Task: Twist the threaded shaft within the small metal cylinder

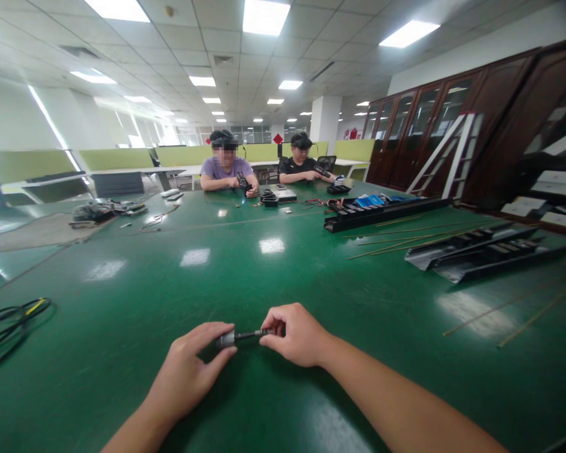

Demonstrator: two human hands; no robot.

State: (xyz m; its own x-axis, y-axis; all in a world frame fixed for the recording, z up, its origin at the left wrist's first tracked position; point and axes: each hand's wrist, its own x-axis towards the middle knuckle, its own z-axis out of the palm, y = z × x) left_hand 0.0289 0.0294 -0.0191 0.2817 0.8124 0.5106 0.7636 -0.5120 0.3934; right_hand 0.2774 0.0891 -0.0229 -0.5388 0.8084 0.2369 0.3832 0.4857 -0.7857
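No text is legible; the red diamond sign (278, 138) far off is too small to read.

**Bits hidden or too tiny to make out here**

The far end of the small metal-and-black part (243, 338) is hidden behind the fingers of the right hand (297, 336). Both the left forearm (136, 428) and the right forearm (405, 402) are cut off by the bottom edge. The black cable (9, 333) is chopped by the left edge, and the pile on the desk (106, 212) is honestly too small to be identified.
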